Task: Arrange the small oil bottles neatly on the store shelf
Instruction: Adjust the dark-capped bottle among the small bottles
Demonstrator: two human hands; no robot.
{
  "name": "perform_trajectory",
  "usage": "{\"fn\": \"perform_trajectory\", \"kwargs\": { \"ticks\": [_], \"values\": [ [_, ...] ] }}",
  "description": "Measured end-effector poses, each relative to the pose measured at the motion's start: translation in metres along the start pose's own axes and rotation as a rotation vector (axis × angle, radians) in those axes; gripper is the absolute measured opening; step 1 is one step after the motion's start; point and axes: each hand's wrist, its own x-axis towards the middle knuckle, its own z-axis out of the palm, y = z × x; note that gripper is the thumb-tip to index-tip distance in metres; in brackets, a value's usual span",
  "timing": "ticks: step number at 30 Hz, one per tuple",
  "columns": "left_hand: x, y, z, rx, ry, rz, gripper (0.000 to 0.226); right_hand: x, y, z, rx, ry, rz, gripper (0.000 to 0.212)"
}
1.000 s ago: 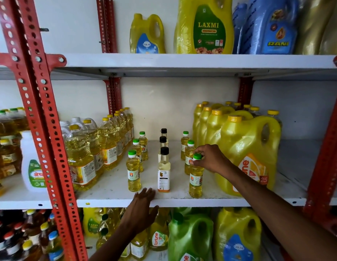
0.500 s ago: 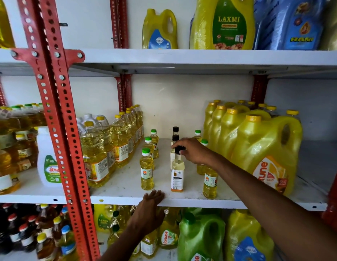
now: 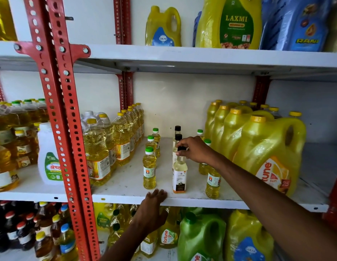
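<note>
Middle shelf (image 3: 126,187): front lip bare between the clear oil bottles (image 3: 97,147) on the left and the yellow jugs (image 3: 265,153) on the right. Open lanes run front to back between three short rows of small bottles. Red upright (image 3: 65,129) bounds the bay at left.

Left hand (image 3: 153,210): fingers flat over the shelf's front edge, holding nothing, just below the front green-capped bottle (image 3: 149,169).

Right hand (image 3: 196,149): grip pinched on the black cap of the front black-capped bottle (image 3: 180,176), which stands upright near the lip in the centre row. Its wrist crosses over the right row's front bottle (image 3: 213,182).
</note>
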Motion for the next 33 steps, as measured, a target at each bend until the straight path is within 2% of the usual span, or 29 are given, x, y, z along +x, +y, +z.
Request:
{"fn": "perform_trajectory", "kwargs": {
  "ticks": [22,25,28,31,33],
  "values": [
    [-0.002,0.003,-0.004,0.010,-0.031,0.003,0.067,-0.019,-0.015,0.001,-0.011,0.054,0.025,0.034],
    [-0.011,-0.002,-0.005,0.007,0.034,0.030,0.064,-0.017,-0.013,0.001,-0.051,0.021,0.053,0.043],
    [-0.022,-0.019,-0.010,0.040,0.192,-0.006,0.057,-0.015,-0.017,0.001,-0.165,0.069,0.040,0.060],
    [-0.025,-0.045,-0.018,0.138,0.255,-0.060,0.061,-0.009,-0.038,0.007,-0.257,0.153,-0.062,0.056],
    [-0.026,-0.060,-0.024,0.158,0.214,-0.106,0.068,-0.001,-0.056,0.018,-0.205,0.088,-0.134,0.050]
  ]
}}
